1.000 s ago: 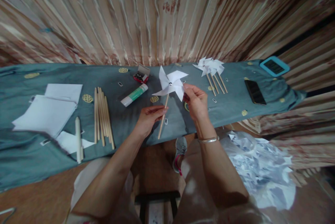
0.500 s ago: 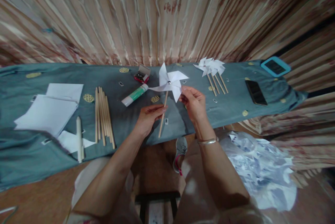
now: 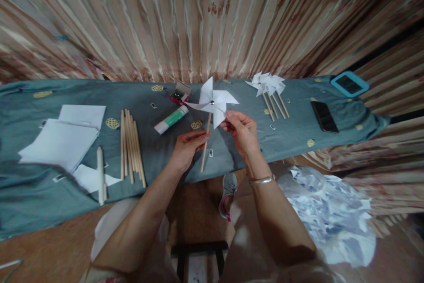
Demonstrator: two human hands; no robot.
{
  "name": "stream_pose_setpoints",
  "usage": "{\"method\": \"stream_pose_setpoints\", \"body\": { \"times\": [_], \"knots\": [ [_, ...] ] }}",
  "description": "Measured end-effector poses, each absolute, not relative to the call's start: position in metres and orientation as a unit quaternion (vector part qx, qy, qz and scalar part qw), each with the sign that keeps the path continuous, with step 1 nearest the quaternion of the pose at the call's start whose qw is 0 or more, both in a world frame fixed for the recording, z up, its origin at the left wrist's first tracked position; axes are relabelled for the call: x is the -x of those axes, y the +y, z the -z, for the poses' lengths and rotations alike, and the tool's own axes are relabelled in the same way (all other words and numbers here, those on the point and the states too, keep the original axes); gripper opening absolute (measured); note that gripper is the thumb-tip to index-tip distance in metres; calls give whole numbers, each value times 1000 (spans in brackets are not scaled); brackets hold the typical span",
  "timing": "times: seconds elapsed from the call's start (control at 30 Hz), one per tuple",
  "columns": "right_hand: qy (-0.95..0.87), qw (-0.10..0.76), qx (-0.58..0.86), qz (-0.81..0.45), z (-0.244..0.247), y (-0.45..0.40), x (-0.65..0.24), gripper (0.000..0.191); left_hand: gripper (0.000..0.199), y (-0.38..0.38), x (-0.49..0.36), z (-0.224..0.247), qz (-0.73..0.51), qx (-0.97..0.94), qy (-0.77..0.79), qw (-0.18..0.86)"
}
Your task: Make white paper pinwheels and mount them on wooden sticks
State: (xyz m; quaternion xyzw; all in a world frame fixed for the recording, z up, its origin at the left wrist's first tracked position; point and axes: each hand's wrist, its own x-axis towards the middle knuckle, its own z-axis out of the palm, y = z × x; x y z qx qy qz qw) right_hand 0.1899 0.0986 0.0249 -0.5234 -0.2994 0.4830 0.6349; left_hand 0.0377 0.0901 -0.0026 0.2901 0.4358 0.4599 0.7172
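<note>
A white paper pinwheel with a shiny pin at its centre stands slightly tilted over the middle of the table. My left hand is closed around its wooden stick, thumb and fingers pinching it partway down. On the other side, my right hand has its thumb and fingertips pinched at the edge of the lower right blade. Behind the pinwheel lie a small red box of pins with its flap up and a green and white glue stick.
Wooden sticks lie left of my hands, beside a white pen-like tool and paper sheets. Several finished pinwheels rest at the back right. Farther right are a phone and a blue-framed device. A bag of paper scraps sits below.
The pinwheel's head has turned a little, its lower blade swinging to the left. My right hand has moved slightly left and down with the blade. My left hand keeps its hold on the stick.
</note>
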Motion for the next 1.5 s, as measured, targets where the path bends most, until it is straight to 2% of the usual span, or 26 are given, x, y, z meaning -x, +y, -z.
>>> {"method": "stream_pose_setpoints", "body": {
  "times": [0.87,1.5],
  "knots": [
    [-293,622,525,-502,-23,97,-181,29,40,90,-38,4,-469,-279,421,724],
    [-321,612,529,-494,-21,98,-182,27,44,89,-39,1,-463,-292,427,720]
  ]
}}
